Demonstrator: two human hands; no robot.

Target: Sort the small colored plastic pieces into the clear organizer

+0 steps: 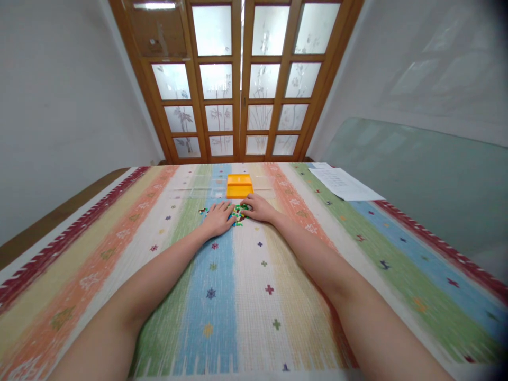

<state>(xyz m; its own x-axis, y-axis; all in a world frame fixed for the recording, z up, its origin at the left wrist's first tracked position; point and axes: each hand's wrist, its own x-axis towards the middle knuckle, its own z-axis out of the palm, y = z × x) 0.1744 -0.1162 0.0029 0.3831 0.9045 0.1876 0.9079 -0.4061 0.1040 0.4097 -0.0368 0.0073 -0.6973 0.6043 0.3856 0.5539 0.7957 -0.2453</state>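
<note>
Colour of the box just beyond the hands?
Box: bright yellow-orange. Shows best in the head view.

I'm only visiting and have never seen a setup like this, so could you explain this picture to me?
There is no machine at work here: these are a person's two bare hands. The single picture comes from a camera worn on the head, looking forward and down, so both forearms reach away from you.

On the table lies a striped, patterned tablecloth. Between the hands is a pile of small colourful pieces, some green. Just beyond sits an orange tray, and at the right some white papers.

The left hand lies palm down at the pile's left; the right hand has its fingers at the right side. Whether either holds a piece is too small to tell.
</note>
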